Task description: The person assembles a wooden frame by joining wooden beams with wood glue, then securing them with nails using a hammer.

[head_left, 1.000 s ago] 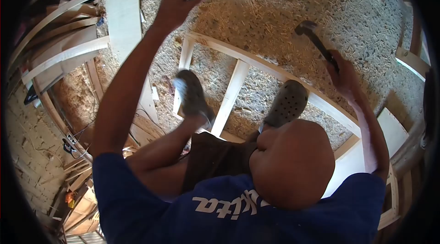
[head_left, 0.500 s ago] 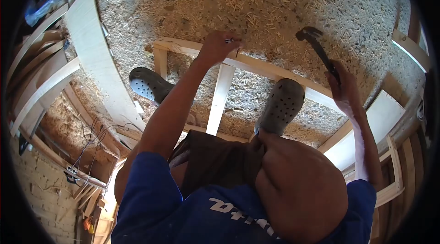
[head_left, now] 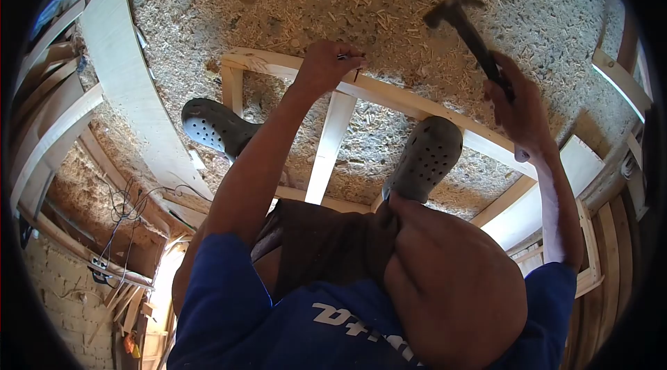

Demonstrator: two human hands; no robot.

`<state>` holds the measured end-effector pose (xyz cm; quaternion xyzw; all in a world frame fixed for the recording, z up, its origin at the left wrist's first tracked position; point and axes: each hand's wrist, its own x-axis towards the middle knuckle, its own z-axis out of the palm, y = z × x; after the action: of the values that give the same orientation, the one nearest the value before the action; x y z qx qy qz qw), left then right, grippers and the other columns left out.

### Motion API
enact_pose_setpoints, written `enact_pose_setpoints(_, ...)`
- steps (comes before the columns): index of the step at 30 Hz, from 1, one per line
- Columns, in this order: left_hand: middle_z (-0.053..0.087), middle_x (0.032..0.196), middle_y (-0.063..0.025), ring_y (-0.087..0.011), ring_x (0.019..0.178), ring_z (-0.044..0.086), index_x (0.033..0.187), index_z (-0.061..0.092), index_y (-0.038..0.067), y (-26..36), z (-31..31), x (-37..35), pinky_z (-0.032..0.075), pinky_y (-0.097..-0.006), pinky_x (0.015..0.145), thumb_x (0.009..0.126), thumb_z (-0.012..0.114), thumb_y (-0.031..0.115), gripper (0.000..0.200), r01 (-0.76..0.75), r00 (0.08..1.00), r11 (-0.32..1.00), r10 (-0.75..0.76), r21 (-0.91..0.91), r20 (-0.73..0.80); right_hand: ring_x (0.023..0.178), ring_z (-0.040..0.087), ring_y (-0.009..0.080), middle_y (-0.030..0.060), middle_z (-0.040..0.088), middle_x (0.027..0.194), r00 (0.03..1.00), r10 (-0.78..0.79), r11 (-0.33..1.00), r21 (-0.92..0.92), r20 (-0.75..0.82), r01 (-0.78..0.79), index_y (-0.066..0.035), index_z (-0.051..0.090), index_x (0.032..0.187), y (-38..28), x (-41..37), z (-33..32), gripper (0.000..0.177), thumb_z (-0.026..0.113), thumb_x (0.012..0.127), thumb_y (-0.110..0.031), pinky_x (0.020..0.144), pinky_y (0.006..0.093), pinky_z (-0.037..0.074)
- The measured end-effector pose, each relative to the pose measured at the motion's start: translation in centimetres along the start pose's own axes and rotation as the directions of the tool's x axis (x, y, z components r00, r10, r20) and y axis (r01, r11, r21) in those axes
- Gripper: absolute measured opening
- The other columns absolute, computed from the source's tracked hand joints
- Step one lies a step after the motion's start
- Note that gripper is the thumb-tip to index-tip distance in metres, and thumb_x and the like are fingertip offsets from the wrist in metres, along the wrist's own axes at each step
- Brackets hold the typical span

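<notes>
Left hand (head_left: pixel 326 64) pinches a thin nail (head_left: pixel 356 74) on the pale frame (head_left: pixel 410 100); right hand (head_left: pixel 517 109) grips a hammer (head_left: pixel 462 22) (dark-headed).

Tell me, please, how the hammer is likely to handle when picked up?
The hammer probably feels top-heavy: its dark head sits far from the right hand, which grips the handle's lower end. It looks rigid, showing no bend while raised. Laid down, the crosswise head would likely stop it rolling.
</notes>
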<state>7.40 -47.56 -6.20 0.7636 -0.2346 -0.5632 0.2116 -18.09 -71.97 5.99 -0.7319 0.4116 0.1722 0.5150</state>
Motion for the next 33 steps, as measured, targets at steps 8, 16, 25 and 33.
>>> enact_pose_setpoints(8,0.073,0.074,-0.0099,-0.0126,0.064,0.062,0.100,0.081,0.006,0.6,-0.5,-0.1,0.051,-0.0333,0.067,0.086,0.080,0.033,0.031,-0.028,0.999,0.999,0.027,0.038,0.021,0.050,0.054,0.0065,0.0016,0.058,0.077,0.998,0.057,0.937,0.344,0.026,-0.062,-0.001,0.056,0.132,-4.4,5.8,1.3,0.035,0.055,0.104,-0.021,0.040,0.0239,0.044)
enact_pose_setpoints(16,0.072,0.077,-0.0180,-0.0243,0.068,0.068,0.094,0.081,0.005,1.0,-1.0,0.0,0.052,-0.0397,0.070,0.081,0.083,0.035,0.033,-0.038,0.999,0.995,0.036,0.088,0.026,0.043,0.051,0.0070,0.0009,0.059,0.071,0.992,0.122,0.929,0.347,0.038,-0.128,-0.004,0.056,0.136,-4.4,7.3,1.1,0.039,0.057,0.104,-0.026,0.035,0.0251,0.044)
enact_pose_setpoints(25,0.070,0.073,-0.0154,-0.0237,0.066,0.067,0.093,0.081,0.005,0.1,-1.0,0.4,0.052,-0.0393,0.067,0.080,0.083,0.035,0.033,-0.096,0.995,0.992,0.093,0.076,0.046,0.049,0.055,0.0108,0.0008,0.061,0.073,0.905,0.173,0.955,0.160,0.388,-0.251,-0.005,0.058,0.137,-5.2,5.2,2.4,0.040,0.058,0.103,-0.025,0.042,0.0283,0.046)
enact_pose_setpoints(33,0.070,0.077,-0.0114,-0.0229,0.066,0.066,0.099,0.076,0.001,0.7,1.0,-5.6,0.053,-0.0391,0.067,0.086,0.081,0.031,0.032,-0.174,0.790,0.927,-0.069,-0.332,-0.610,0.046,0.049,0.0056,-0.0007,0.060,0.077,0.956,0.061,0.824,0.554,-0.288,0.115,-0.003,0.052,0.143,-2.7,8.9,-6.0,0.047,0.057,0.106,-0.031,0.039,0.0227,0.043)
